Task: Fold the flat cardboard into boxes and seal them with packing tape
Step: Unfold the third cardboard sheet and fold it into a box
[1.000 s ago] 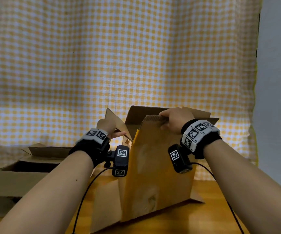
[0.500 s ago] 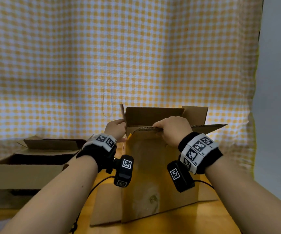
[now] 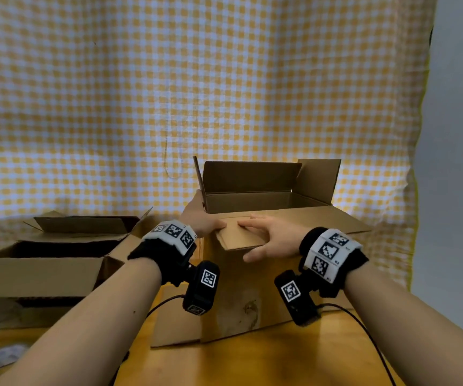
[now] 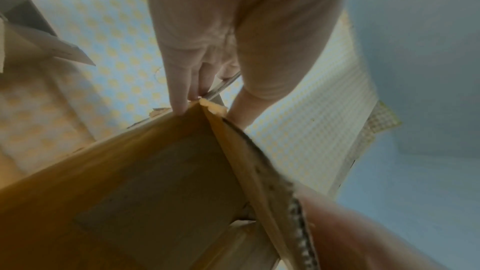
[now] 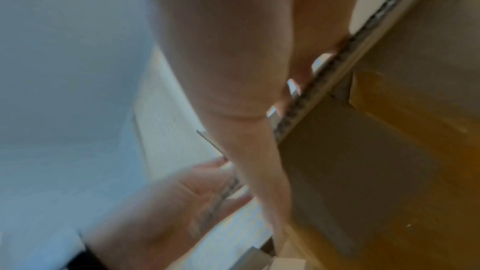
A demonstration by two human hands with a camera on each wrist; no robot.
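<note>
A brown cardboard box [image 3: 236,291] stands on the wooden table [image 3: 252,363], top open, its far flap [image 3: 250,176] and right flap [image 3: 319,179] upright. The near flap [image 3: 241,235] is folded outward toward me. My left hand [image 3: 204,221] grips the box's near left corner: the fingers [image 4: 179,93] lie outside the thin upright left flap [image 3: 199,179] and the thumb [image 4: 240,114] rests on the near flap. My right hand [image 3: 266,239] holds the near flap, with fingers [image 5: 298,77] laid over its corrugated edge and the thumb under it.
A second open cardboard box [image 3: 49,263] sits at the left of the table. A yellow checked cloth [image 3: 197,93] hangs behind. A blurred greyish round thing [image 3: 0,356] lies at the near left corner. Wrist-camera cables [image 3: 372,338] trail over the table.
The near flap, held upright by its top edge before, is now bent down toward me. The box has squared up and opened. Both hands have dropped lower.
</note>
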